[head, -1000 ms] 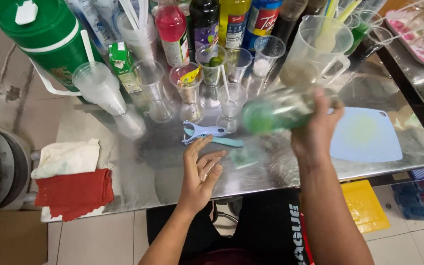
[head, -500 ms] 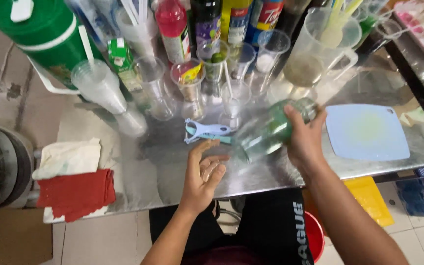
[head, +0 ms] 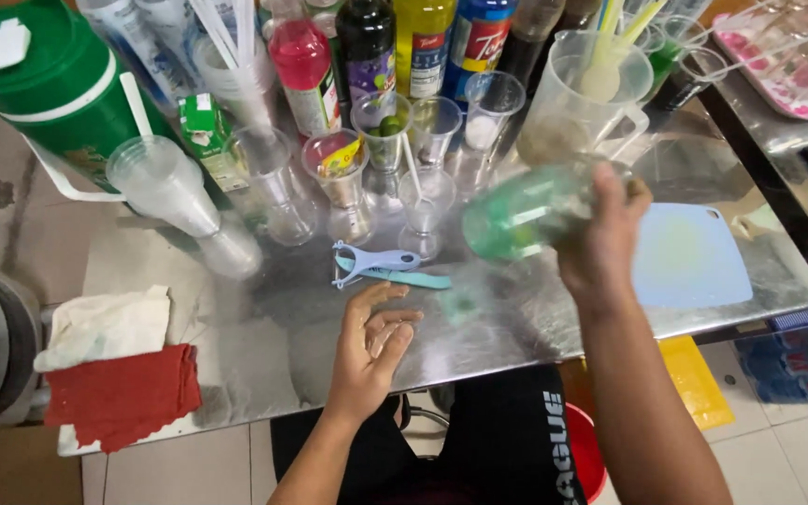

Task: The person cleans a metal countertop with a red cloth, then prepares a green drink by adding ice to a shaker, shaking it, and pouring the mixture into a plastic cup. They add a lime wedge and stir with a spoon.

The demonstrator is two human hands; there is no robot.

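Right hand grasping a blurred green-tinted cup on its side above the counter, long axis left-right, far end pointing left; left hand released, fingers spread.

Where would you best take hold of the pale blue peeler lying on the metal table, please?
Probably by its straight handle, coming from above and from the near side. The pale blue peeler lies flat on the shiny metal table, forked head to the left, atop a teal tool. Glasses crowd the far side, while the open left hand hovers just in front.
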